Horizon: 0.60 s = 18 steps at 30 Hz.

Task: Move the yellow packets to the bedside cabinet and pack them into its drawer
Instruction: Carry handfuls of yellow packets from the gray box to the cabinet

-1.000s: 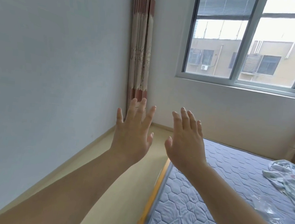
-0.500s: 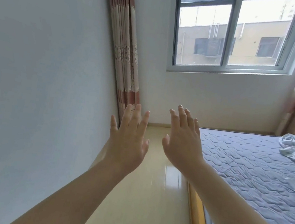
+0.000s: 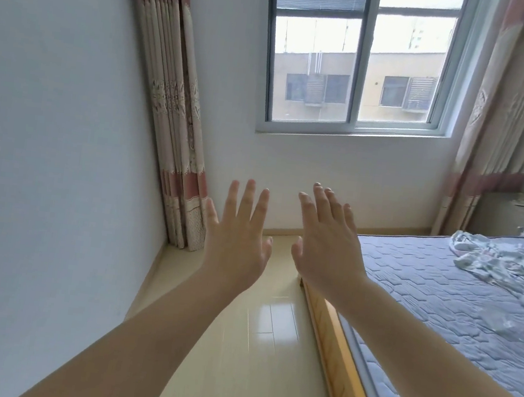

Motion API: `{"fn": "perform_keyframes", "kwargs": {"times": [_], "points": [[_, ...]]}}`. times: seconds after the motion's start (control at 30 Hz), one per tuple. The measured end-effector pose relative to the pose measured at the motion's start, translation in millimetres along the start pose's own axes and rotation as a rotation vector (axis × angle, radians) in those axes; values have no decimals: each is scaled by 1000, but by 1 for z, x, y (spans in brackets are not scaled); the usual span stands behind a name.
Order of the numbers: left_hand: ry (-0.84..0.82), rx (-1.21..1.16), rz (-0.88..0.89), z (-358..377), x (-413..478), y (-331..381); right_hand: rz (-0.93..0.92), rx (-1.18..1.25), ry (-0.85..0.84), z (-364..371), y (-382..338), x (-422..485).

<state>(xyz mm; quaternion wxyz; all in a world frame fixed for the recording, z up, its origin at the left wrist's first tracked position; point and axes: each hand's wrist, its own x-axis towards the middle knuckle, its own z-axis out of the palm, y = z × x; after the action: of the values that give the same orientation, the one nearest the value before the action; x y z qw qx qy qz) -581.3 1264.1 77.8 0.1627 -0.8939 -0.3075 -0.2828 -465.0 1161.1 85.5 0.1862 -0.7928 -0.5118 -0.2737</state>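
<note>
Both the left hand (image 3: 237,240) and right hand (image 3: 327,245) hang spread, empty, above glossy floor (image 3: 257,344) beside the mattress (image 3: 456,312).

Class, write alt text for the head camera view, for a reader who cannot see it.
A person's left hand and right hand extend forward open and empty over a pale floor, between a white wall and a bed's blue quilted mattress. Ahead, a window with striped curtains; a bedside cabinet stands in the far right corner.

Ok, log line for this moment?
left hand: open, empty | right hand: open, empty | pale bedside cabinet: far right, untouched
</note>
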Motion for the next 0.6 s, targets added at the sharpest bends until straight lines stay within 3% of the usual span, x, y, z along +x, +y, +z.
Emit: {"fn": "perform_keyframes", "kwargs": {"times": [0.23, 0.6], "points": [[42, 24, 48, 111, 131, -51, 30, -46, 50, 111, 33, 129], [20, -8, -1, 290, 360, -167, 7, -59, -15, 306, 56, 386]]}}
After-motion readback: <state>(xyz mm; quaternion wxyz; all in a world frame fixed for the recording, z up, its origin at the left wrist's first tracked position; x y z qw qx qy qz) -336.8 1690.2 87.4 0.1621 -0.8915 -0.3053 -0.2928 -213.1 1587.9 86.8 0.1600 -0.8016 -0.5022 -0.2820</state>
